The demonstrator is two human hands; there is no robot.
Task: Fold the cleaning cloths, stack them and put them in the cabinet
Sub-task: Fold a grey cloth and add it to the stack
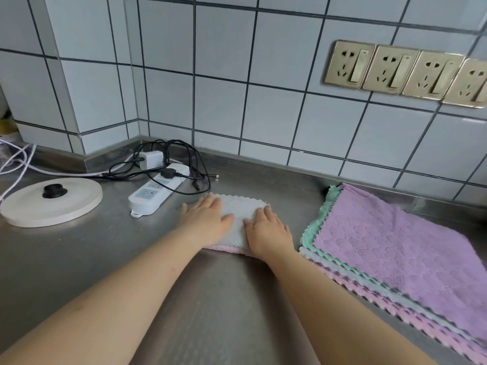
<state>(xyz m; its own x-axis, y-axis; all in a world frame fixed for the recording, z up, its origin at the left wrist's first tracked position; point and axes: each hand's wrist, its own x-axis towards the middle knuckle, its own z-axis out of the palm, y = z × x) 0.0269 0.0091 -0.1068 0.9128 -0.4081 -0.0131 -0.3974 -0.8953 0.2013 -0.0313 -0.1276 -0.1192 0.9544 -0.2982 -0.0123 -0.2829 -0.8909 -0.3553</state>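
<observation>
A folded grey cloth (241, 206) lies on the steel counter (105, 246), on top of a folded pink cloth (226, 249) whose edge shows at the near side. My left hand (204, 219) lies flat on the grey cloth's left half, fingers straight. On its right half my right hand (268, 230) presses flat in the same way. To the right sits a pile of unfolded cloths with a purple cloth (390, 248) on top, and green (316, 225), grey and pink edges showing beneath. No cabinet is in view.
A white power strip (155, 191) with a charger and tangled black cables (181, 159) lies just left of the cloths. A round kettle base (52, 201) sits at the far left. Tiled wall with brass sockets (405, 72) rises behind the counter.
</observation>
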